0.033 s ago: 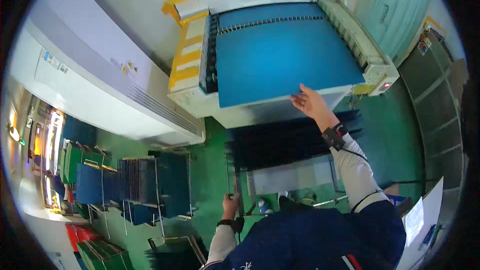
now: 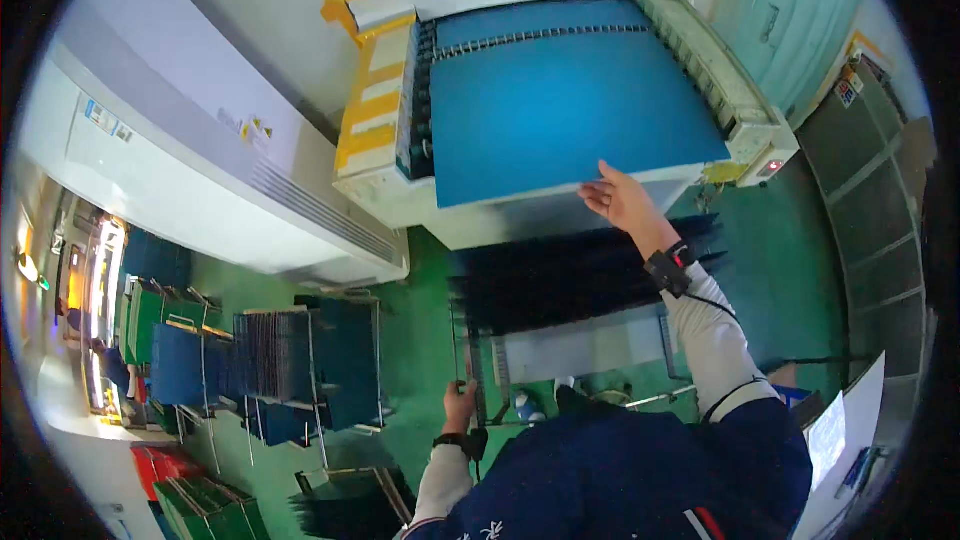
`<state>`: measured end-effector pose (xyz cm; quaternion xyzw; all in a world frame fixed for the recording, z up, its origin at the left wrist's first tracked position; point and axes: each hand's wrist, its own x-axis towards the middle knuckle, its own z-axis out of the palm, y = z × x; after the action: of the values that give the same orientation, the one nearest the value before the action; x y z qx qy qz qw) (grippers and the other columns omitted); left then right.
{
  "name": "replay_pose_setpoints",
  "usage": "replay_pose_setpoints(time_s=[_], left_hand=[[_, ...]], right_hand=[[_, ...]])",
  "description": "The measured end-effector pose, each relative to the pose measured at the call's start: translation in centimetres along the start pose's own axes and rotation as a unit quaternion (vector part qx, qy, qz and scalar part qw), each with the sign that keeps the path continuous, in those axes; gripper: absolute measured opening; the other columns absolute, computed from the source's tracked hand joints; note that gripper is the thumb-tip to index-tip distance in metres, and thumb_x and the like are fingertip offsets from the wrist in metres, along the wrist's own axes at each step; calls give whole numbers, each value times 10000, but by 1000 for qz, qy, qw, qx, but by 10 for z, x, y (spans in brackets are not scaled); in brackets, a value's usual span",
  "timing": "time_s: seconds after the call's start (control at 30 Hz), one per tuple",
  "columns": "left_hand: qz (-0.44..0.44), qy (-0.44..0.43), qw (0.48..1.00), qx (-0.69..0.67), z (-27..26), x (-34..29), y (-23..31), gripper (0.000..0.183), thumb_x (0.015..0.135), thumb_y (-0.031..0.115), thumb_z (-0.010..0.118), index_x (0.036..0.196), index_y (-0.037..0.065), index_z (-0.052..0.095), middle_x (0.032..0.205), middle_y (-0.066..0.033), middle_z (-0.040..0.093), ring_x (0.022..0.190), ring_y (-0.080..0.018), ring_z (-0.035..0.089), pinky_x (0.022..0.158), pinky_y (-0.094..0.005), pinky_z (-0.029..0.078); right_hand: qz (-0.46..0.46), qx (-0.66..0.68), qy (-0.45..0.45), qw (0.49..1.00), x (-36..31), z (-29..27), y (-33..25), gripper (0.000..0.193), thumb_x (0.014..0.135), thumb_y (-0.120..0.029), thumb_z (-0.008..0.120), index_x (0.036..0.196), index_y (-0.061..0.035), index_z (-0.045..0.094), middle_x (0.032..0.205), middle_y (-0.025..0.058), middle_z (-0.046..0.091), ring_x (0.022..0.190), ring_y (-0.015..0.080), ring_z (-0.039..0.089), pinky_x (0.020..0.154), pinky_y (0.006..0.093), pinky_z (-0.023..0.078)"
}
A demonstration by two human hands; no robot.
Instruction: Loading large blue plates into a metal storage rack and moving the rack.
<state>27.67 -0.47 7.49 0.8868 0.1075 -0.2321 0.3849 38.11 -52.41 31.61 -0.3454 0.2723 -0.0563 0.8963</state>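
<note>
A flat blue sheet lies on the roller bed of a white machine, its near edge sticking out toward me. My right hand is at that edge, thumb up and fingers apart; contact with the sheet is hard to tell. Below the machine's front stands a low metal rack holding several dark panels packed upright. My left hand is low at the rack's left side, fingers curled round what looks like its thin metal bar. Another blue sheet shows farther back on the rollers.
Racks of blue panels stand on the green floor at left, beside a tall white cabinet unit. Another panel rack is near my left forearm. Grey framed panels line the right side. A white board is at lower right.
The whole view has shifted very slightly. Both hands and the blue sheet keep nearly the same places relative to each other.
</note>
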Motion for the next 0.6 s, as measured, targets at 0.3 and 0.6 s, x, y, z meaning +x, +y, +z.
replay_pose_setpoints(time_s=[0.3,0.6], left_hand=[[5,20,999,31,-2,-8,18,533,757,454,704,1028,12,583,864,-209,651,789,-359,636,702,-416,495],[-33,9,999,-15,4,1,-2,504,781,432,697,1027,8,578,860,-194,651,799,-331,641,706,-412,496]], right_hand=[[-147,-461,-67,872,-71,5,8,405,805,-386,697,1010,-42,638,1007,118,654,966,251,618,812,346,495],[-271,-754,-185,569,-149,1,39,563,677,-402,768,1135,-111,620,1322,164,471,1235,366,407,1020,470,326]])
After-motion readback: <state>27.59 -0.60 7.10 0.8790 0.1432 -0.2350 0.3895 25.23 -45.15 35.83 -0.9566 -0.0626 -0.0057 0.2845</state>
